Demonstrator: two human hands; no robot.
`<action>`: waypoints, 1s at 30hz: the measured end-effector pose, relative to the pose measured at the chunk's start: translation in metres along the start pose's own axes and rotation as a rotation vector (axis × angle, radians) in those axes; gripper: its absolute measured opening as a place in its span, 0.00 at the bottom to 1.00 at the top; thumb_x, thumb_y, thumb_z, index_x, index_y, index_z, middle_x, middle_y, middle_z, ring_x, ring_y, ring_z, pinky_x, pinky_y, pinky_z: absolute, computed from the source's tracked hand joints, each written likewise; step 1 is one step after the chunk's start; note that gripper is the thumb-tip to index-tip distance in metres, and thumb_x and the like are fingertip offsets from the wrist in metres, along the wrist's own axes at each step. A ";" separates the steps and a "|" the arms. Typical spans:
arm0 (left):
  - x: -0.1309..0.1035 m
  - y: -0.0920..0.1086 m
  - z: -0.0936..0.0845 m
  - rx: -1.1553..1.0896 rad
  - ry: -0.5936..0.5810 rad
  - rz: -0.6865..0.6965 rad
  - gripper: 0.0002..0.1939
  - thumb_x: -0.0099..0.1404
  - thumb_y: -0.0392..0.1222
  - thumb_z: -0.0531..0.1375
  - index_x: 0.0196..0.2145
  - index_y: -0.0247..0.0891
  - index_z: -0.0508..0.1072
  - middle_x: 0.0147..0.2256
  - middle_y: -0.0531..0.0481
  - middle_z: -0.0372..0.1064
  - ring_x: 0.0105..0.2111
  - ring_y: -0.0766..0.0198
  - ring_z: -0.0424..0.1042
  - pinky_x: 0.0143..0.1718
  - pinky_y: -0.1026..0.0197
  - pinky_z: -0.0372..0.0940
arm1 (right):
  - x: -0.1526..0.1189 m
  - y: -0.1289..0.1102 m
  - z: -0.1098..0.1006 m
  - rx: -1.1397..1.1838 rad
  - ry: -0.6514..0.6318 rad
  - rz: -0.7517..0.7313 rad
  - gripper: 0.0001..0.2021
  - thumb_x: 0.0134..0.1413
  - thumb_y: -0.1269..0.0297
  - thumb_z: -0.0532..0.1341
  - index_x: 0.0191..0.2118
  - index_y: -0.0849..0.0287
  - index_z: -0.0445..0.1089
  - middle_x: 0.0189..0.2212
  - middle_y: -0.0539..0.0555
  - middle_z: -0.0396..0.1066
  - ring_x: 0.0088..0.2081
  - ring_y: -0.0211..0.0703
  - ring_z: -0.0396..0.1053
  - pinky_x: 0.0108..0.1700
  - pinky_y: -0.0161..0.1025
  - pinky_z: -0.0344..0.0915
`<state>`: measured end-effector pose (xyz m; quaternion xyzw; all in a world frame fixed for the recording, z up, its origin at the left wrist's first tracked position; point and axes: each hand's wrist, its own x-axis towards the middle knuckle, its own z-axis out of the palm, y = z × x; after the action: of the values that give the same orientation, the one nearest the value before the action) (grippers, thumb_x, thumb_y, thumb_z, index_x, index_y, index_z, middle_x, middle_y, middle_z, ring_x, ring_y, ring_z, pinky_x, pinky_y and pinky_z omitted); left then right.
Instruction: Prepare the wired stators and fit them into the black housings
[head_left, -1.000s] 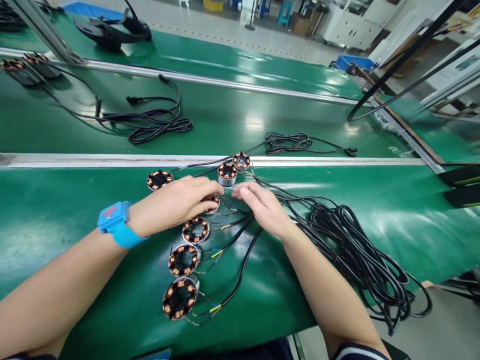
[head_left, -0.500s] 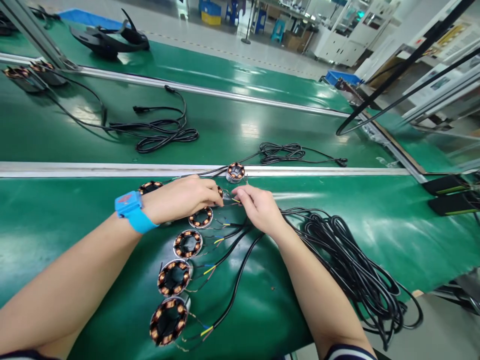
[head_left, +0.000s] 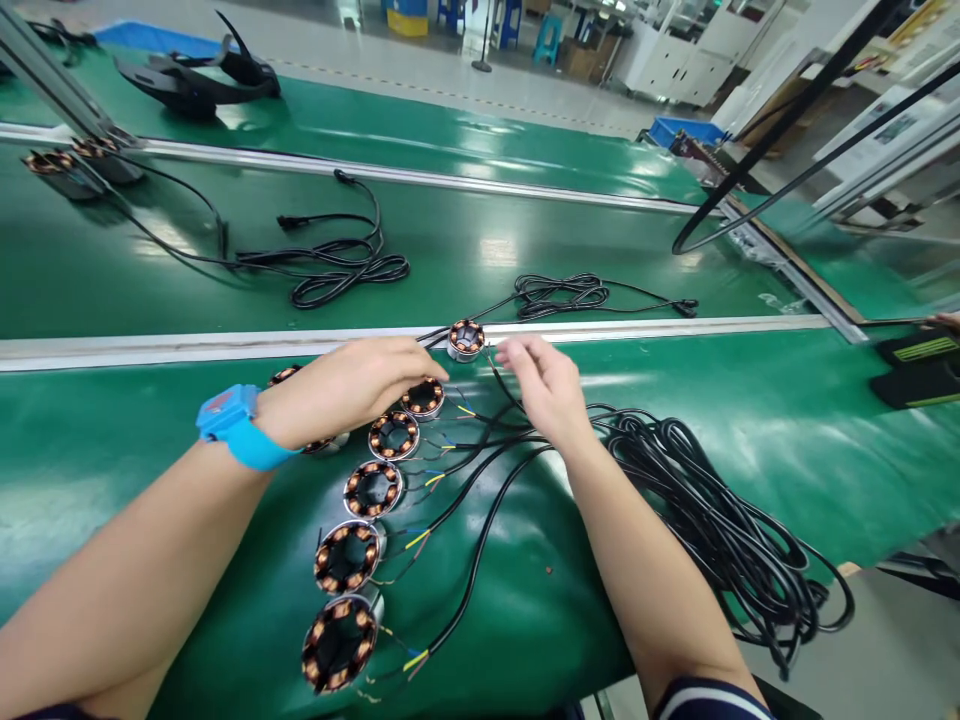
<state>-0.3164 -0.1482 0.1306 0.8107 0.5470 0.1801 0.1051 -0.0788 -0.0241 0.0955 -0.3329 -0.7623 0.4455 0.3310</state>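
Observation:
Copper-wound motor stators in metal rings stand in a slanting row; the nearest stator (head_left: pixel 340 645) is at the bottom. Above the upper end of that row is my left hand (head_left: pixel 375 378), fingers stretched out, its fingertips at a stator (head_left: pixel 424 409) that it partly covers. My right hand (head_left: pixel 546 385) is loosely curled with fingers apart, close to the thin wires of the farthest stator (head_left: pixel 466 340), which sits by the white strip. Whether its fingertips touch those wires is hard to see. Black power cords (head_left: pixel 480 545) end in yellow, blue and brown leads beside the stators.
Coiled black cables (head_left: pixel 697 510) lie right of my right forearm. Beyond the white strip (head_left: pixel 187 347) are another coiled cord (head_left: pixel 566 295), a larger cord bundle (head_left: pixel 330 262) and two stators (head_left: pixel 67 178) at far left. Partly behind my left wrist are more stators (head_left: pixel 285 374).
My right hand has left the yellow-tipped leads and moved up and right towards the farthest stator's wires. My left hand has shifted slightly left, its fingers straighter, uncovering more of the stator beneath.

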 end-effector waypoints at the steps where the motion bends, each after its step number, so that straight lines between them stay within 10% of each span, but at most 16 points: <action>1: 0.005 0.001 0.001 0.035 0.051 -0.020 0.17 0.77 0.39 0.51 0.56 0.43 0.75 0.52 0.47 0.75 0.50 0.54 0.75 0.51 0.55 0.68 | 0.005 0.003 -0.001 0.022 0.043 0.027 0.16 0.68 0.48 0.59 0.45 0.55 0.75 0.40 0.54 0.79 0.44 0.46 0.76 0.51 0.44 0.70; 11: 0.076 -0.012 0.017 0.178 -0.156 -0.026 0.09 0.72 0.33 0.60 0.49 0.39 0.70 0.48 0.47 0.74 0.44 0.58 0.74 0.47 0.57 0.62 | 0.010 0.016 0.016 0.428 -0.150 0.456 0.17 0.62 0.49 0.60 0.38 0.60 0.72 0.31 0.55 0.76 0.21 0.32 0.56 0.22 0.31 0.48; 30: 0.060 0.002 0.010 0.236 -0.214 0.142 0.10 0.73 0.33 0.52 0.41 0.42 0.72 0.36 0.50 0.75 0.39 0.58 0.73 0.37 0.56 0.55 | 0.011 0.007 0.011 0.517 -0.176 0.582 0.11 0.53 0.56 0.62 0.36 0.57 0.66 0.25 0.49 0.73 0.18 0.28 0.44 0.22 0.30 0.39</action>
<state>-0.2905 -0.0938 0.1331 0.8686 0.4913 0.0344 0.0538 -0.0920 -0.0171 0.0871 -0.4010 -0.5243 0.7248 0.1973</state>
